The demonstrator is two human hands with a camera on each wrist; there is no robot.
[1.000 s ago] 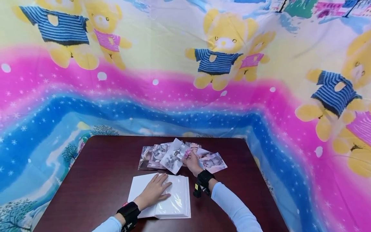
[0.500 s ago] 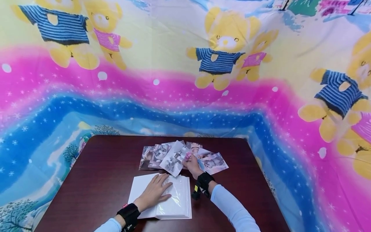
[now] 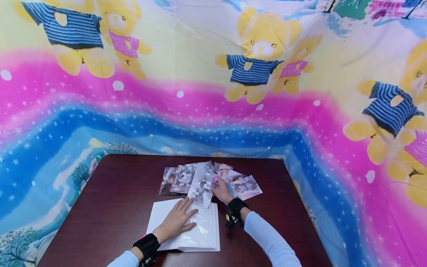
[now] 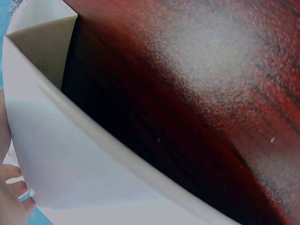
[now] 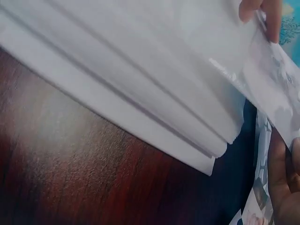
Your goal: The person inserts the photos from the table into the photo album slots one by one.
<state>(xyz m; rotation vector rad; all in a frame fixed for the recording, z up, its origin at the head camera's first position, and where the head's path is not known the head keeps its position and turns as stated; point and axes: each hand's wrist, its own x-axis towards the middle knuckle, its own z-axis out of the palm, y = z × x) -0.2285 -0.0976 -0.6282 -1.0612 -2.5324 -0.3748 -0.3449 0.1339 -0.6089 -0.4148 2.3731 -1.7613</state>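
Observation:
A white photo album point(image 3: 203, 230) lies open on the table, clear pockets on its right page. My left hand point(image 3: 176, 220) rests flat across its middle, fingers spread and straight. My right hand point(image 3: 221, 191) pinches the right edge of a pale photo point(image 3: 201, 185). The photo slants over the album's top edge, its near end by my left fingertips; I cannot tell whether it is inside a pocket. In the right wrist view, my right hand point(image 5: 283, 183) grips the photo point(image 5: 269, 84) below the left fingers point(image 5: 272, 18). The left wrist view mostly has the album's white cover point(image 4: 84, 154).
Several photos lie fanned behind the album, among them a cat photo point(image 3: 183, 178) on the left and another photo point(image 3: 247, 186) on the right. The dark red-brown table point(image 3: 110, 200) ends at a printed bear cloth point(image 3: 200, 111) hung behind it.
The photo in my right hand has come toward me and straightened a little, so its near end now overlaps the album's top edge. My left hand has stayed on the album.

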